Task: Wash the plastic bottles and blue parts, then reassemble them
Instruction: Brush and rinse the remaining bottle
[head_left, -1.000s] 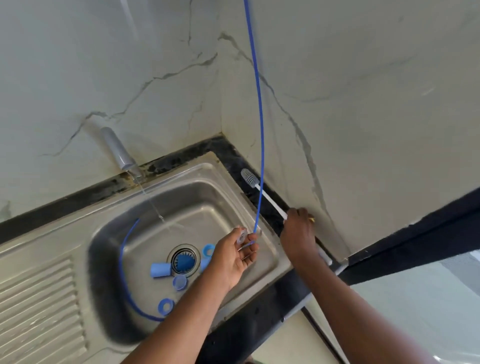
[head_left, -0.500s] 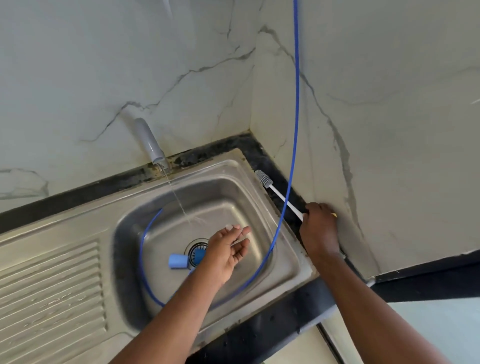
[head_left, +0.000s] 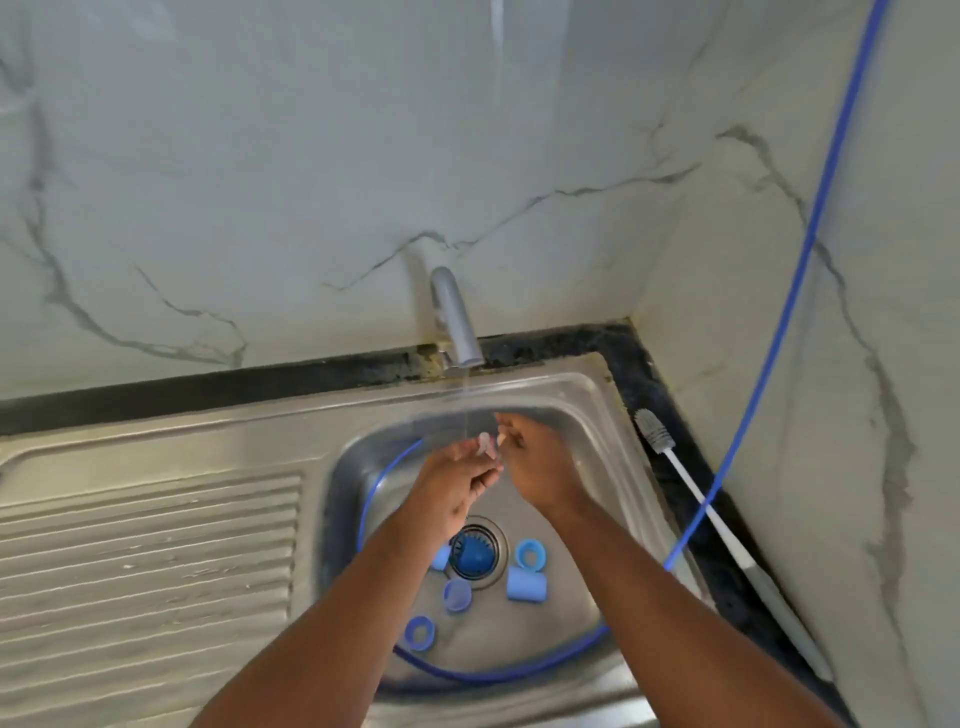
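Under the tap (head_left: 457, 322): small clear part (head_left: 484, 446), in the stream.
Left hand (head_left: 457, 483): pinches it.
Right hand (head_left: 535, 462): off the brush (head_left: 675, 467), now at the part; grip I cannot tell.
Blue parts (head_left: 525, 583): wait by the drain (head_left: 475, 553); rinsing starts, I judge.

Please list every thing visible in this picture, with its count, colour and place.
sink: one, steel, ribbed drainboard at left
tap: one, grey, behind basin, water running
blue parts: five, blue, basin floor around drain
round piece: one, dark blue, in drain
tube: one, blue, down right wall, loops in basin
brush: one, white handle, grey head, on dark counter at right
walls: two, white with grey veins, behind and right
clear part: one, clear, under the tap, between both hands
left hand: holds clear part
right hand: pinches clear part
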